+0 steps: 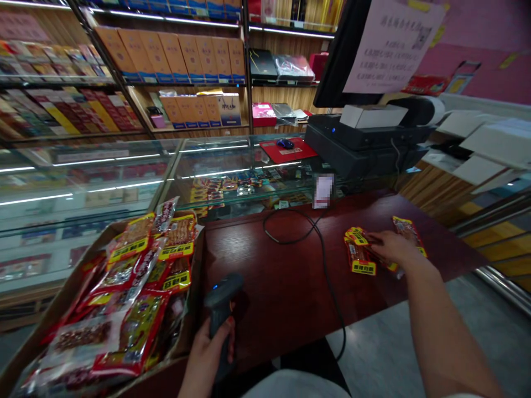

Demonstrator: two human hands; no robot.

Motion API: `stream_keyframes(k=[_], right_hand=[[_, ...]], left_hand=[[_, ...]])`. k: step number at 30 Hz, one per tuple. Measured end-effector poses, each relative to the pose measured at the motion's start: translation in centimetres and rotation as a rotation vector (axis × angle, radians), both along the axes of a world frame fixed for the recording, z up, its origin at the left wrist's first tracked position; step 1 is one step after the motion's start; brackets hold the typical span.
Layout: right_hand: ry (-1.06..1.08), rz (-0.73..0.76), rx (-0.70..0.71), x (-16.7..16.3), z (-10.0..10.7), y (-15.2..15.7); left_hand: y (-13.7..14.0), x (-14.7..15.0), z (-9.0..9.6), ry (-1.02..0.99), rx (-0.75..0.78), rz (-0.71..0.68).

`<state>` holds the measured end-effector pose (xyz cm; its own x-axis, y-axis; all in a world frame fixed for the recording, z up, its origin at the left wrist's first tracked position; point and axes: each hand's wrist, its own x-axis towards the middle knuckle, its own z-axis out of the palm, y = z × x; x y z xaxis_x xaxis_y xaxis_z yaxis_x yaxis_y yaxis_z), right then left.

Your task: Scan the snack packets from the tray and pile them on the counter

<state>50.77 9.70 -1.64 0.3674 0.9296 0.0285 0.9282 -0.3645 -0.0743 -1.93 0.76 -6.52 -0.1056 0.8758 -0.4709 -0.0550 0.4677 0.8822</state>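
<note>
My left hand [213, 345] is wrapped round the grip of a dark barcode scanner [224, 296], which is held upright with a small blue light on its head. To its left stands a cardboard box [198, 265] heaped with red and yellow snack packets [143, 309]. Over at the right of the counter, my right hand [394, 249] has its fingers closed on a snack packet [379, 257], partly hidden under the hand. Beside those fingers lie more snack packets [360, 257] with yellow labels. Another snack packet [409, 229] lies just past the hand.
A black cable [326, 265] loops across the dark red wooden counter [269, 282]. Behind it are a glass display case [219, 160], a phone-like card [323, 190], a mouse [285, 143] on a red mat and a monitor [344, 55]. Shelves of boxes [182, 55] line the back.
</note>
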Motion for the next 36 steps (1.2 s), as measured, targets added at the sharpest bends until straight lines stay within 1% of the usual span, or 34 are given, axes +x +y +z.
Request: stream_keyframes(k=[2, 4, 6, 8, 10, 12, 13, 15, 17, 19, 22, 25, 28, 31, 36], right_hand=[[0.084, -0.069, 0.080, -1.0, 1.1, -0.3], [0.179, -0.160, 0.213, -2.9, 2.1, -0.5], [0.317, -0.211, 0.358, -5.8, 2.8, -0.3], [0.534, -0.178, 0.464, -9.8, 2.7, 0.3], [0.825, -0.065, 0.496, -14.7, 1.7, 1.1], [1.105, 0.041, 0.472, -19.7, 0.1, 2.0], [1.227, 0.070, 0.460, -21.9, -0.7, 2.3], [1.431, 0.089, 0.439, -25.5, -2.3, 2.7], [1.588, 0.074, 0.423, -27.7, -3.5, 3.0], [1.701, 0.059, 0.409, -28.7, -4.4, 3.1], [1.809, 0.056, 0.398, -28.7, -5.1, 3.2], [1.887, 0.059, 0.410, -28.2, -5.0, 3.3], [1.976, 0.105, 0.415, -27.5, -4.5, 3.2], [2.049, 0.162, 0.347, -27.1, -3.9, 3.1], [2.080, 0.217, 0.171, -27.2, -3.6, 2.9]], left_hand=[[0.0, -0.1, 0.0, -0.012, -0.011, 0.002], [0.0, 0.0, 0.4, -0.015, -0.014, 0.003], [0.0, 0.2, 1.2, -0.014, -0.013, -0.004], [-0.1, 0.4, 2.0, -0.013, -0.005, -0.005], [-0.2, 0.7, 2.6, -0.017, 0.004, -0.001], [-0.3, 0.8, 2.8, -0.022, 0.013, 0.001], [-0.3, 0.8, 2.7, -0.024, 0.017, 0.005], [-0.5, 0.9, 2.4, -0.026, 0.022, 0.013], [-0.6, 0.9, 2.1, -0.018, 0.018, 0.014], [-0.6, 1.0, 2.1, -0.003, 0.005, 0.004], [-0.5, 1.4, 3.1, 0.007, -0.003, -0.018], [-0.2, 1.8, 4.6, 0.014, 0.028, -0.049], [0.0, 2.1, 5.9, 0.030, 0.069, -0.095], [0.1, 2.2, 6.6, 0.052, 0.086, -0.132], [0.3, 2.4, 7.4, 0.079, 0.100, -0.183]])
